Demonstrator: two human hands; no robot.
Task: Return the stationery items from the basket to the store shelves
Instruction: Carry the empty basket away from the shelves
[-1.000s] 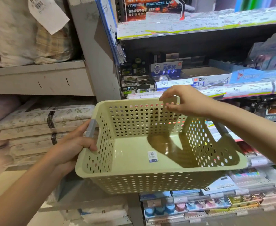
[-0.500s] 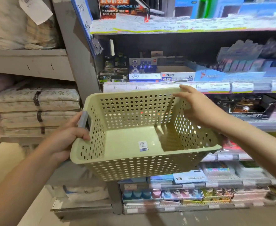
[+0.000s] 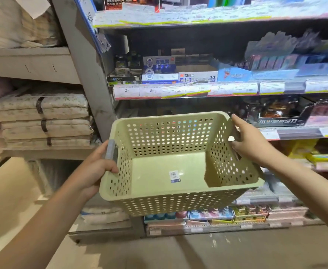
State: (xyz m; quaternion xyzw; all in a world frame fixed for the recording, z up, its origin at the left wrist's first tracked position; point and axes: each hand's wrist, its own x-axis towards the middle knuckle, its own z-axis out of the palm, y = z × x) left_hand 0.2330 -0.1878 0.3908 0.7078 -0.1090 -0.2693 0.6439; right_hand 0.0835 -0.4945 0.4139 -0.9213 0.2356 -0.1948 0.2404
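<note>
A pale green perforated plastic basket (image 3: 178, 202) hangs in mid-air in front of the stationery shelves (image 3: 217, 90). Inside it lies only a small price sticker (image 3: 174, 176) on the floor. My left hand (image 3: 95, 169) grips the grey handle (image 3: 110, 150) on the basket's left side, fingers curled over the rim. My right hand (image 3: 250, 142) holds the right side of the basket at its handle, thumb up along the far corner, fingers curled at the wall.
Shelves of boxed stationery with price labels fill the right, from a top shelf (image 3: 198, 18) down to low rows of colourful packs (image 3: 207, 214). A grey upright post (image 3: 85, 74) separates them from shelves of folded bedding (image 3: 41, 117) on the left. Floor lies below.
The basket has sunk lower against the shelves. My right hand moved from the basket's far rim to its right side. The left hand kept its grip on the handle.
</note>
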